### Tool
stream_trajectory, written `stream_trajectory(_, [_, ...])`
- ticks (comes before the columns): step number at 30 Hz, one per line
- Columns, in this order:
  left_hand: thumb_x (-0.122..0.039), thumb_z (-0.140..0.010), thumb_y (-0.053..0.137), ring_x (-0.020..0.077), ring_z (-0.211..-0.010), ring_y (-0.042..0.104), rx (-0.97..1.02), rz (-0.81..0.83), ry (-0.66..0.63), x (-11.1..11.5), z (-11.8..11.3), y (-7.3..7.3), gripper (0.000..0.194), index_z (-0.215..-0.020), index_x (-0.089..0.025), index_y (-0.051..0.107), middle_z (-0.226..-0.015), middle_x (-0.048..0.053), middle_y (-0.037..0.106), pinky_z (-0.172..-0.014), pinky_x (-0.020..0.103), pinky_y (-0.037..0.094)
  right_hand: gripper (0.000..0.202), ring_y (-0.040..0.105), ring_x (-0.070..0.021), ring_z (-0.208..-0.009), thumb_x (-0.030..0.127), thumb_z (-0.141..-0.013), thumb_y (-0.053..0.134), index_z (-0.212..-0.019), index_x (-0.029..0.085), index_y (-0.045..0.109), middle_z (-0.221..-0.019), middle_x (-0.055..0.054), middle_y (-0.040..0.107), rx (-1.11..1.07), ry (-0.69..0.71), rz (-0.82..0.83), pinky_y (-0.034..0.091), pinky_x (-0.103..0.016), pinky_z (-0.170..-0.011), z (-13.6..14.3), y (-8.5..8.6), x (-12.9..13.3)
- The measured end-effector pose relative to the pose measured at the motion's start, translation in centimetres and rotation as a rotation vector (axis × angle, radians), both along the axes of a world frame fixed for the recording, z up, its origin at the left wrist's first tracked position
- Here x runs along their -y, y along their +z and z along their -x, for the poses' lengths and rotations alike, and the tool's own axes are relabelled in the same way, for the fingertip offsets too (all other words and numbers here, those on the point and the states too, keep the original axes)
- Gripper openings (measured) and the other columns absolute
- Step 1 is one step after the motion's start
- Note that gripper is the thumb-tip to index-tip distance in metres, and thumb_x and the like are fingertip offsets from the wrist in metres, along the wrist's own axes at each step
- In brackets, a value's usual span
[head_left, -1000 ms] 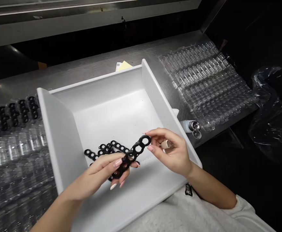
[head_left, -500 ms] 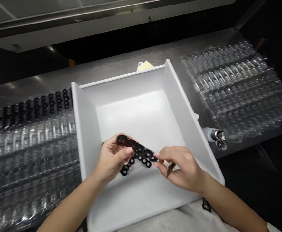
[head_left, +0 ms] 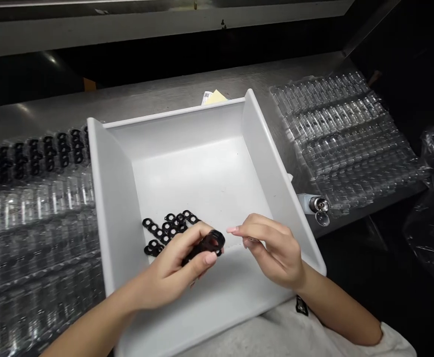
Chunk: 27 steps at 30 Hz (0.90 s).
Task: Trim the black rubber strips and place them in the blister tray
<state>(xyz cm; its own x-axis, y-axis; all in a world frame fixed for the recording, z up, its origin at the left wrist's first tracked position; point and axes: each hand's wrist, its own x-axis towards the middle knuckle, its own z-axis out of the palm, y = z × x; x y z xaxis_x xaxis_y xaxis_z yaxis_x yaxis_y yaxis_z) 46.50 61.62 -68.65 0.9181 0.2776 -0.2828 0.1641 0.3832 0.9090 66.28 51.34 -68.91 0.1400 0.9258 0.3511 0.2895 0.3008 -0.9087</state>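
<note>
My left hand (head_left: 172,267) is closed round a black part with round holes (head_left: 214,241), its holed end pointing up and to the right between thumb and fingers. Just to the right, apart from that part, my right hand (head_left: 276,250) is pinched. A thin, flat tool (head_left: 253,239) shows at its fingertips; most of it is hidden, so its kind is unclear. Both hands are over a white bin (head_left: 285,193). Beyond my left hand, several similar black holed strips (head_left: 166,231) lie on the bin floor.
Clear plastic trays (head_left: 34,238) stand left of the bin, with a row of black parts (head_left: 49,151) at their far end. More clear trays (head_left: 336,134) lie on the right. Near the bin's right wall are a metal-topped container (head_left: 319,204) and, behind it, a yellow paper (head_left: 217,97).
My right fingers have come off the black part, and my left hand has turned its end upward. Black strips on the bin floor have come into sight as the view shifted.
</note>
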Motion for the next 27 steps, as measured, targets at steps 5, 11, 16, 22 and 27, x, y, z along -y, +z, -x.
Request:
stream_trajectory(5, [-0.033, -0.100, 0.043, 0.0058, -0.054, 0.038, -0.027, -0.079, -0.086, -0.1, -0.2, 0.6, 0.015, -0.103, -0.021, 0.051, -0.075, -0.002, 0.046, -0.048, 0.019, 0.034, 0.039, 0.056, -0.0149, -0.073, 0.032, -0.102, 0.041, -0.138, 0.022, 0.055, -0.081, -0.004, 0.060, -0.029, 0.080, -0.010, 0.050, -0.031, -0.066, 0.4, -0.2, 0.0])
stream_trajectory(11, [-0.032, -0.098, 0.048, 0.0059, -0.053, 0.041, -0.023, -0.119, -0.092, 0.0, -0.9, 0.5, 0.015, -0.102, -0.019, 0.055, -0.075, -0.001, 0.050, -0.050, 0.020, 0.037, 0.040, 0.056, -0.0151, -0.074, 0.031, -0.102, 0.041, -0.139, 0.022, 0.054, -0.079, -0.004, 0.060, -0.041, 0.109, -0.013, 0.050, -0.031, -0.067, 0.6, -0.2, 0.0])
stream_trajectory(16, [-0.034, -0.087, 0.066, 0.0123, -0.058, 0.057, -0.121, -0.407, 0.250, -1.9, 0.4, 1.9, 0.018, -0.094, -0.017, 0.063, -0.073, 0.002, 0.062, -0.055, 0.026, 0.046, 0.037, 0.055, -0.0160, -0.069, 0.028, -0.101, 0.043, -0.133, 0.021, 0.059, -0.079, -0.005, 0.060, -0.060, 0.035, 0.076, 0.047, -0.031, -0.061, 0.1, -0.1, 0.4])
stream_trajectory(22, [-0.041, -0.096, 0.048, 0.0199, -0.091, 0.065, -0.454, -1.064, 0.829, -8.8, 8.5, 3.0, 0.042, -0.135, -0.028, 0.041, -0.100, 0.002, 0.068, -0.079, 0.034, 0.050, 0.034, 0.054, -0.0140, -0.067, 0.020, -0.098, 0.046, -0.126, 0.027, 0.063, -0.081, -0.003, 0.062, -0.015, -0.039, 0.149, 0.045, -0.027, -0.059, -0.1, -0.4, 0.5])
stream_trajectory(27, [-0.041, -0.091, 0.054, 0.0232, -0.100, 0.061, -0.676, -1.359, 0.971, -14.5, 15.9, -1.2, 0.035, -0.115, -0.015, 0.055, -0.108, 0.010, 0.064, -0.086, 0.038, 0.050, 0.031, 0.056, -0.0137, -0.062, 0.019, -0.095, 0.050, -0.121, 0.028, 0.065, -0.077, -0.002, 0.063, 0.064, -0.031, 0.141, 0.045, -0.025, -0.052, 0.0, -0.2, 0.6])
